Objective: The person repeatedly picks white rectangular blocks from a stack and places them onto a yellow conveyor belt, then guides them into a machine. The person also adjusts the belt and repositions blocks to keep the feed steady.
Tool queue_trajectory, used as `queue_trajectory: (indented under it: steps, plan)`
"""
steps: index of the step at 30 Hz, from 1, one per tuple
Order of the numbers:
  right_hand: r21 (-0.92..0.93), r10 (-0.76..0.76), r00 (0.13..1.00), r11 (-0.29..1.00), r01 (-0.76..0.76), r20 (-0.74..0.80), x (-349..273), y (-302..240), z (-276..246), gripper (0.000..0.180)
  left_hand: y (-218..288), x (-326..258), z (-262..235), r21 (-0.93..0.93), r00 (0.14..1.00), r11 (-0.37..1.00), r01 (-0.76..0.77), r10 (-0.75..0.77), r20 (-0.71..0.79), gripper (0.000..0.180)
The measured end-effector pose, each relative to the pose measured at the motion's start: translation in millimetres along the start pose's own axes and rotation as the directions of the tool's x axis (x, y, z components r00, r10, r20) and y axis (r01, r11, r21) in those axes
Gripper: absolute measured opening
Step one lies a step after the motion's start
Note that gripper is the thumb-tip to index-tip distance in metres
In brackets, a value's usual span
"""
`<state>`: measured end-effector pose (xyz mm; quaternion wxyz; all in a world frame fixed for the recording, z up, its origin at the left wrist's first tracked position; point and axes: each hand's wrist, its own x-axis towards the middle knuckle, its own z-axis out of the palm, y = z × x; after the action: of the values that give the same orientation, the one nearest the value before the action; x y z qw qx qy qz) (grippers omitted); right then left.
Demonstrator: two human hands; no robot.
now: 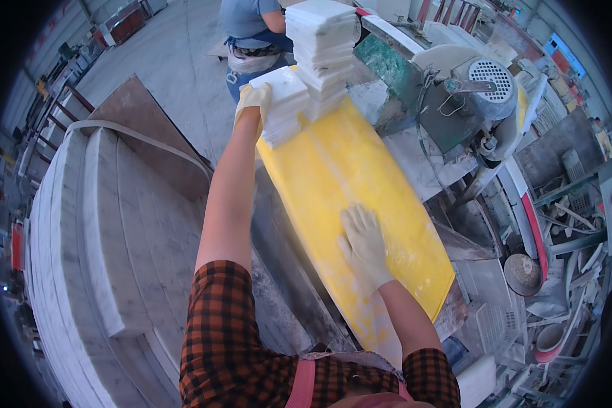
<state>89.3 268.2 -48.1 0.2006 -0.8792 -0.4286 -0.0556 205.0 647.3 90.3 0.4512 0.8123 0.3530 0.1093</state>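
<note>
My left hand (pixel 253 103), in a pale glove, reaches far forward to a short stack of white marble tiles (pixel 285 92). Its fingers are bent over the left edge of the upper tiles; how many it grips is hidden. Behind and to the right rises a taller, uneven stack of similar tiles (pixel 319 51). Both stacks stand at the far end of a table with a yellow cover (pixel 333 163), dusted white. Nearer to me, my gloved right hand (pixel 365 241) lies flat on the yellow cover, fingers stretched out, holding nothing.
Large grey-white stone slabs (pixel 105 231) lean at my left. On the right stands a dusty machine with a motor under a perforated round cover (pixel 491 80). Beyond the stacks a person in blue (pixel 251 27) is close by. Crates and scrap (pixel 496 330) lie at the lower right.
</note>
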Motion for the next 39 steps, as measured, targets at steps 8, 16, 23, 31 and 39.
queue_trajectory:
  steps: [8, 16, 23, 31, 39]
  plan:
    - [0.046, -0.004, 1.000, 0.999, 0.003, 0.013, 4.6, -5.9, -10.0, 0.054, -19.4, 7.7, 3.0, -0.069, 0.999, 0.997, -0.033, 0.032, -0.014, 0.070]
    - [0.002, -0.017, 1.000, 1.000, 0.017, 0.004, 1.8, 1.3, 1.1, 0.054, -39.7, -6.3, -1.1, -0.005, 0.871, 0.929, -0.371, 0.346, -0.348, 0.050]
    - [-0.013, 0.025, 1.000, 1.000, -0.024, 0.012, -4.1, 0.0, -5.9, 0.059, -87.8, -247.9, 54.0, -0.594, 0.992, 0.796, -0.120, 0.071, -0.106, 0.056]
    - [0.092, 0.020, 1.000, 0.996, -0.020, 0.002, -7.7, 0.2, -8.5, 0.061, -154.4, -481.5, 102.7, -0.532, 0.977, 0.834, -0.149, 0.207, 0.052, 0.025]
    - [0.372, 0.175, 0.954, 0.925, -0.074, -0.246, -77.0, 39.6, -83.9, 0.056, -166.6, -512.1, 82.5, -0.442, 0.972, 0.867, -0.229, 0.225, -0.061, 0.025]
